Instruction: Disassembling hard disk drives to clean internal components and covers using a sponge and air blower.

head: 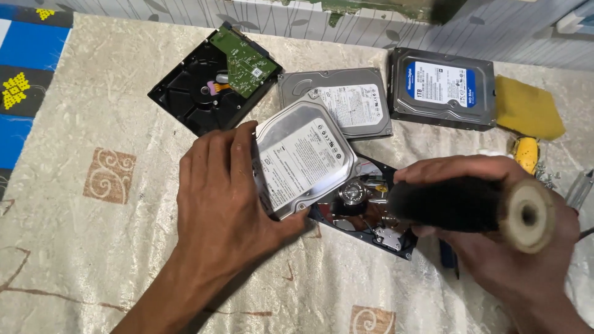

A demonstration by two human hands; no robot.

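Note:
My left hand [226, 198] grips a silver hard-drive cover [303, 158] with a white label, lifted and tilted off an opened hard drive [371, 216] whose shiny platter and spindle show beneath. My right hand [495, 247] holds a thick tool with a black grip and a round tan end [526, 213], its far end lying over the open drive's right side. The tool's tip is hidden behind the hand and handle.
A black drive with a green circuit board [213, 80] lies at the back left, a silver drive [352, 102] behind the cover, a blue-labelled drive [442, 86] at the back right. A yellow sponge [529, 108] and yellow tool handle [527, 154] sit at the right. A patterned cloth [93, 185] covers the table.

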